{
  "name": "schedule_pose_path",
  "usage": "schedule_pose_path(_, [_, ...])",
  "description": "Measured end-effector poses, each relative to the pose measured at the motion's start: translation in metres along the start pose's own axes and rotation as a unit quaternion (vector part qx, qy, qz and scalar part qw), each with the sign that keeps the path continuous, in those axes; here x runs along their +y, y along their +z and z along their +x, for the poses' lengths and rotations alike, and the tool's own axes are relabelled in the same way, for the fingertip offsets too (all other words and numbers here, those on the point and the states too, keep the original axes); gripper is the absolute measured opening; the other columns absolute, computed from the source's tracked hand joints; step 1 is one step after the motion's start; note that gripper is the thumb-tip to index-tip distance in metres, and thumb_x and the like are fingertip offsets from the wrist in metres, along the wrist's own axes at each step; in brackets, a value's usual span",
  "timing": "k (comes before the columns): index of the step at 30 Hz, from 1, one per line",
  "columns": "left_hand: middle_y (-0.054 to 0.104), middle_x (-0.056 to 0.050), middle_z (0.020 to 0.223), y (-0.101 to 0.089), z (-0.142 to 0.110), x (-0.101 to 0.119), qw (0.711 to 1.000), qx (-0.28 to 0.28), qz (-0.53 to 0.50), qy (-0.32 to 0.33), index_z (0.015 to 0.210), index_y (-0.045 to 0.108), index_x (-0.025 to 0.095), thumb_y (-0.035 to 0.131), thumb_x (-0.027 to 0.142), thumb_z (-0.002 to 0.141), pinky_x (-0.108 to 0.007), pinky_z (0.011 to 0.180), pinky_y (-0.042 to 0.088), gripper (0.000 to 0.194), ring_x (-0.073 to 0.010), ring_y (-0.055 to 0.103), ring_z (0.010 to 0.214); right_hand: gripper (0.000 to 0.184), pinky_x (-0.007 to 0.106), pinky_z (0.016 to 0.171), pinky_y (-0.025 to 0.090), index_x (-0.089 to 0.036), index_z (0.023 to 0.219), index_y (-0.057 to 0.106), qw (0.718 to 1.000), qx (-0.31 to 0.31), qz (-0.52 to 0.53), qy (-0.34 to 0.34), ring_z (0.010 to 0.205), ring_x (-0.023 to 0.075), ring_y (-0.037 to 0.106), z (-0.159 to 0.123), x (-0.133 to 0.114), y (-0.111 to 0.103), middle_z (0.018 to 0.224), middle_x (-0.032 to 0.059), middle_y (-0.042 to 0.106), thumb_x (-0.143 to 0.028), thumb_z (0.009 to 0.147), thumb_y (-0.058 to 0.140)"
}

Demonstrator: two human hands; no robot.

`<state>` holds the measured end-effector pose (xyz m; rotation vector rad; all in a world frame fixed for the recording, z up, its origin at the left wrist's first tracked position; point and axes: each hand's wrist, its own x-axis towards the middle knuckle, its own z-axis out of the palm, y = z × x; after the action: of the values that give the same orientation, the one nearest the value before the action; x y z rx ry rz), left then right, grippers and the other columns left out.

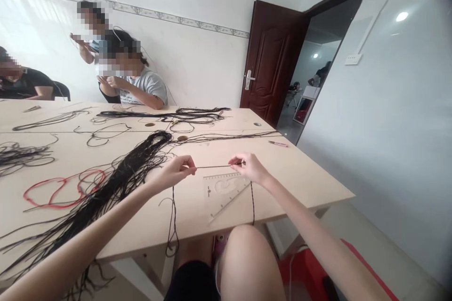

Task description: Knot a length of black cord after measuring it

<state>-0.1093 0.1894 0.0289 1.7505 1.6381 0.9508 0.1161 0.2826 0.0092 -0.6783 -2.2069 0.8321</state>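
Note:
A thin dark braided cord (213, 166) is stretched level between my two hands, just above the table. My left hand (180, 170) pinches one end of the span, and a looped length of the cord hangs below it past the table edge. At the other end, my right hand (247, 167) grips the cord with closed fingers; another length drops straight down from it. Beneath the span lies a clear triangular ruler (222, 193), flat on the tabletop. A large bundle of black cords (130, 174) lies to the left of my left hand.
Red cord loops (52, 193) lie at the left, with more dark cords (162, 115) farther back on the table (318, 183). A pink pen-like tool (278, 144) rests at the right. Several people sit or stand beyond; a brown door (270, 56) stands open.

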Motion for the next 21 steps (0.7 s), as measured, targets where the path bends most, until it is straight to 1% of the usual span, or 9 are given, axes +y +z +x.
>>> schedule_pose_path(2, [0.056, -0.001, 0.06, 0.002, 0.008, -0.012, 1.0, -0.004, 0.013, -0.017, 0.063, 0.046, 0.016, 0.053, 0.041, 0.064, -0.018, 0.039, 0.023, 0.026, -0.0062, 0.037, 0.044, 0.01, 0.032, 0.071, 0.051, -0.011, 0.085, 0.06, 0.999, -0.016, -0.025, 0.01, 0.078, 0.0132, 0.061, 0.008, 0.016, 0.012, 0.085, 0.0028, 0.064, -0.02, 0.082, 0.057])
schedule_pose_path(4, [0.052, 0.001, 0.054, 0.002, 0.014, -0.024, 0.999, -0.006, 0.026, -0.033, 0.063, 0.046, 0.017, 0.052, 0.042, 0.065, -0.018, 0.039, 0.023, 0.026, -0.0068, 0.036, 0.044, 0.016, 0.031, 0.07, 0.052, -0.011, 0.089, 0.059, 0.998, -0.04, -0.046, 0.016, 0.077, 0.0127, 0.061, 0.015, 0.028, 0.023, 0.086, 0.0028, 0.062, -0.025, 0.085, 0.053])
schedule_pose_path(7, [0.041, 0.005, 0.045, 0.004, 0.019, -0.039, 0.997, -0.009, 0.045, -0.054, 0.062, 0.045, 0.017, 0.05, 0.042, 0.066, -0.018, 0.041, 0.02, 0.026, -0.0069, 0.032, 0.042, 0.019, 0.032, 0.072, 0.051, -0.012, 0.093, 0.058, 0.994, -0.077, -0.074, 0.013, 0.079, 0.0132, 0.061, 0.02, 0.041, 0.036, 0.09, 0.0036, 0.062, -0.028, 0.087, 0.051])
schedule_pose_path(9, [0.036, 0.007, 0.043, 0.005, 0.021, -0.047, 0.996, -0.014, 0.055, -0.067, 0.063, 0.044, 0.017, 0.049, 0.043, 0.066, -0.019, 0.042, 0.02, 0.026, -0.0069, 0.029, 0.042, 0.019, 0.033, 0.073, 0.051, -0.012, 0.094, 0.059, 0.991, -0.092, -0.094, 0.012, 0.081, 0.0137, 0.06, 0.022, 0.046, 0.04, 0.092, 0.004, 0.062, -0.027, 0.087, 0.051])
schedule_pose_path(13, [0.032, 0.008, 0.043, 0.01, 0.02, -0.056, 0.993, -0.011, 0.077, -0.084, 0.064, 0.044, 0.018, 0.046, 0.041, 0.066, -0.02, 0.044, 0.021, 0.023, -0.008, 0.028, 0.042, 0.018, 0.035, 0.076, 0.05, -0.012, 0.093, 0.059, 0.985, -0.109, -0.132, 0.015, 0.083, 0.0142, 0.06, 0.025, 0.05, 0.045, 0.092, 0.0041, 0.062, -0.027, 0.088, 0.05])
schedule_pose_path(17, [0.034, 0.007, 0.044, 0.011, 0.018, -0.06, 0.99, 0.001, 0.104, -0.091, 0.061, 0.043, 0.019, 0.047, 0.034, 0.065, -0.022, 0.046, 0.022, 0.016, -0.0092, 0.031, 0.043, 0.017, 0.035, 0.078, 0.05, -0.012, 0.089, 0.06, 0.981, -0.122, -0.148, 0.014, 0.084, 0.0143, 0.061, 0.026, 0.048, 0.049, 0.091, 0.0037, 0.063, -0.026, 0.087, 0.05])
schedule_pose_path(21, [0.036, 0.006, 0.045, 0.009, 0.017, -0.064, 0.988, 0.014, 0.124, -0.094, 0.06, 0.044, 0.019, 0.048, 0.033, 0.065, -0.022, 0.047, 0.023, 0.015, -0.01, 0.034, 0.044, 0.016, 0.035, 0.079, 0.05, -0.011, 0.088, 0.061, 0.98, -0.119, -0.157, 0.02, 0.084, 0.0141, 0.062, 0.027, 0.043, 0.053, 0.09, 0.0035, 0.065, -0.023, 0.087, 0.051])
